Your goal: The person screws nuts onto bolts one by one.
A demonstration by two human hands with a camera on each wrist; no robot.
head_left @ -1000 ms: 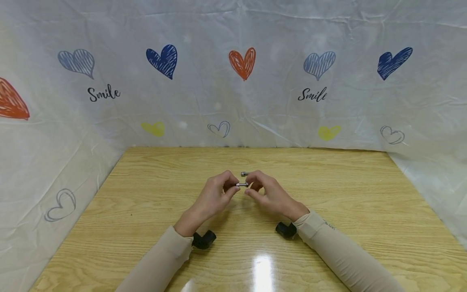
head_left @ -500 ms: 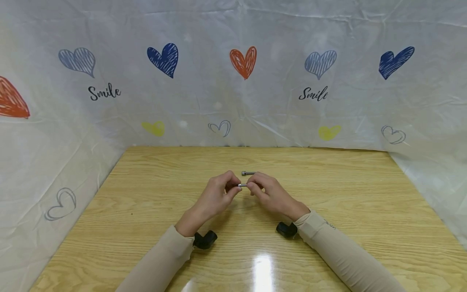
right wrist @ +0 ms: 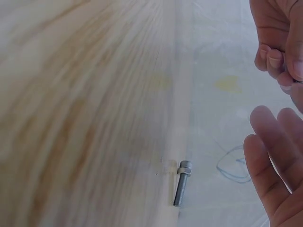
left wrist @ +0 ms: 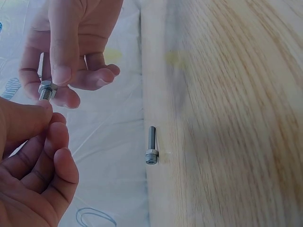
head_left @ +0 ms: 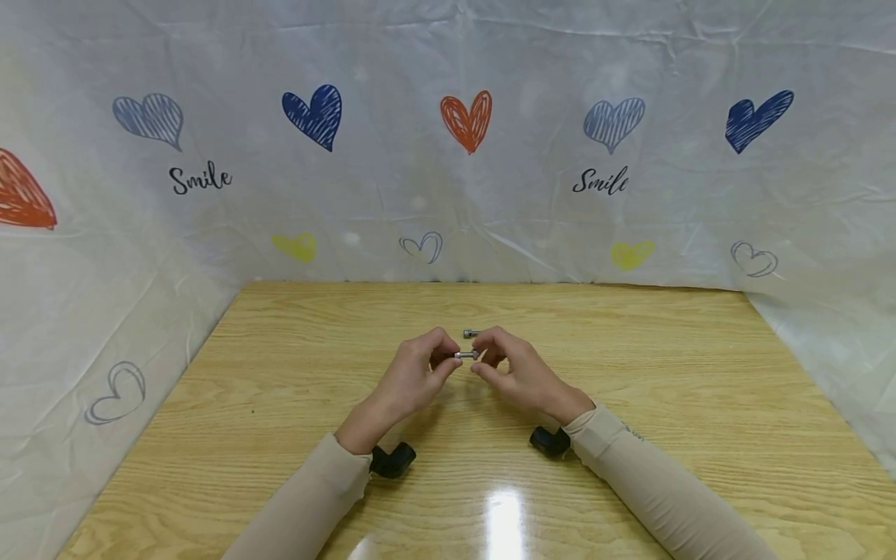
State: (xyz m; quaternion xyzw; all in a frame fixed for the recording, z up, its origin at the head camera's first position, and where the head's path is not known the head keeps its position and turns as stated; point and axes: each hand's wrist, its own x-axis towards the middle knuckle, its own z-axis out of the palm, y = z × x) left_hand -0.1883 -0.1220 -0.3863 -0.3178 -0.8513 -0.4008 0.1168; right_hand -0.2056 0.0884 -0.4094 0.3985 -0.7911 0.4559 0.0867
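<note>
My left hand [head_left: 413, 369] pinches a small metal bolt [head_left: 465, 355] between thumb and forefinger and holds it level above the table. A hex nut [left wrist: 47, 87] sits on the bolt's thread, as the left wrist view shows. Around that nut end, my right hand [head_left: 521, 373] has its thumb and forefinger slightly parted, with the nut visible in between; whether a fingertip touches it is hard to tell. A second bolt [left wrist: 151, 146] with a nut near its head lies on the table just behind the hands, partly covered by the right hand in the head view.
The wood-grain table [head_left: 294, 334] runs back to a pale cloth [head_left: 532, 210] printed with hearts and words. Black wrist-worn devices [head_left: 393, 460] sit under both sleeves. A bright light reflection lies on the table's front.
The right thumb and forefinger closed on the nut end half a second ago and have parted again, uncovering the nut. The left hand keeps its pinch, nearly still.
</note>
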